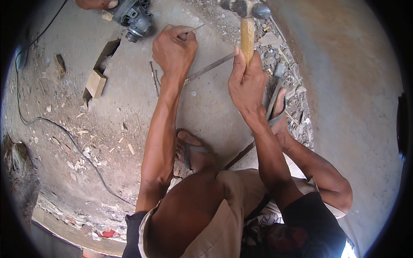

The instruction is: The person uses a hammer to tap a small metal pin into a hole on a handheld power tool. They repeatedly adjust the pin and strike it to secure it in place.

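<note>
My right hand (248, 86) is wrapped around the wooden handle of a hammer (247, 38), thumb lying along it. The dark metal head is up at the top edge of the view. My left hand (175, 49) is closed in a fist over the concrete slab (213, 99). From between its thumb and fingers a thin metal rod (200, 26) sticks out to the right; the rest of it is hidden. Below that fist, thin rusty rods (153, 78) lie on the slab. A flat metal strip (211, 69) lies on the slab between my two forearms.
At the top left another person's hand (97, 3) is at a dark power tool (137, 21). A wood block (95, 83) sits by a slot in the concrete. A black cable (73, 142) crosses the left side. Rubble (275, 56) borders a wall (344, 86) at right.
</note>
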{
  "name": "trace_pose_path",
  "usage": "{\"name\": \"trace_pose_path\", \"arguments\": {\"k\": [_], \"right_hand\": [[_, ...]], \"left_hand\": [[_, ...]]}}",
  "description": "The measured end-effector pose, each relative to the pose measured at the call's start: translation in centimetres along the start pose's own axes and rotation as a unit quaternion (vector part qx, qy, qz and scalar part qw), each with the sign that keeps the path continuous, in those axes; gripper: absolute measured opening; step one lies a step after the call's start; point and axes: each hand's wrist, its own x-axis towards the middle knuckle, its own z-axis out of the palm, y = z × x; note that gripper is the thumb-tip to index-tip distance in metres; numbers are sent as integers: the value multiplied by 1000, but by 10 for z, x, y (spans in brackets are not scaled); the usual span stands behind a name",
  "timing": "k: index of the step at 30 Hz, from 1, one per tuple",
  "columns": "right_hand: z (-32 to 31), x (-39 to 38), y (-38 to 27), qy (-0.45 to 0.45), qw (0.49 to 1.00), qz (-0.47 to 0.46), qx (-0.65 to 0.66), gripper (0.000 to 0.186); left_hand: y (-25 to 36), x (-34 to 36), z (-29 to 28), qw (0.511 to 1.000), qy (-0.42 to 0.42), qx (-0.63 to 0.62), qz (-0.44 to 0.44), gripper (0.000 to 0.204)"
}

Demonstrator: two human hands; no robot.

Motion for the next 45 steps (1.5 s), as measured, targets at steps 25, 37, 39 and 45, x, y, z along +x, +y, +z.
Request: {"name": "trace_pose_path", "arguments": {"k": [25, 37, 39, 45], "right_hand": [[17, -3, 16, -41, 996, -2, -77, 30], [15, -3, 13, 7, 1000, -12, 18, 30], [20, -2, 21, -19, 1000, -2, -10, 31], [9, 7, 11, -91, 993, 56, -57, 34]], "left_hand": [[-9, 2, 0, 999, -4, -16, 40, 9], [-8, 2, 0, 999, -7, -21, 40, 10], [-8, 2, 0, 999, -7, -24, 42, 9], [-7, 2, -3, 999, -10, -10, 40, 9]]}}
